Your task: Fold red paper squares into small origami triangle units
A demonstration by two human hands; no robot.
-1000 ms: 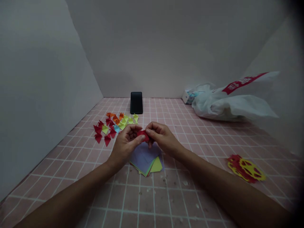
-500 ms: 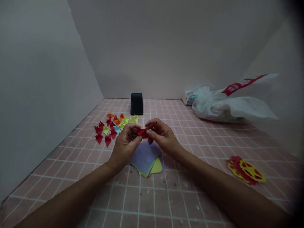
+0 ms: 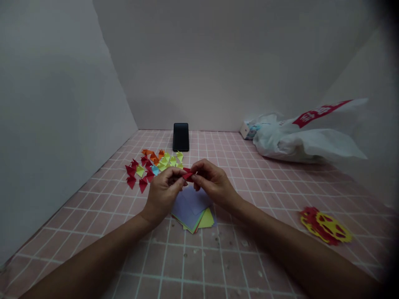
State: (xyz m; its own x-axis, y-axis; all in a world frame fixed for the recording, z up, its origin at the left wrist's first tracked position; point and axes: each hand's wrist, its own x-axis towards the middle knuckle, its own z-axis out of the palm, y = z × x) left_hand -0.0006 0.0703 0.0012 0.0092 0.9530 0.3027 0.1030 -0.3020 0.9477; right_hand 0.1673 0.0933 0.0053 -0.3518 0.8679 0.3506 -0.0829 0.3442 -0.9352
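Observation:
My left hand (image 3: 162, 192) and my right hand (image 3: 212, 181) meet above the pink tiled surface (image 3: 218, 265), both pinching a small folded piece of red paper (image 3: 187, 174) between thumbs and fingertips. Directly below them lies a stack of coloured paper squares (image 3: 193, 207), purple on top with yellow and green edges showing. To the left of my hands several small folded paper triangles (image 3: 149, 166) in red, orange, yellow-green and blue are spread on the tiles.
A black phone (image 3: 181, 136) leans against the back wall. A white plastic bag (image 3: 299, 139) with red print lies at the back right, a small box (image 3: 247, 129) beside it. Red and yellow paper cut-outs (image 3: 326, 226) lie at the right. Grey walls enclose the left, back and right.
My fingers have shifted slightly on the red paper, which now looks narrower and more folded. The hands stay in the same place.

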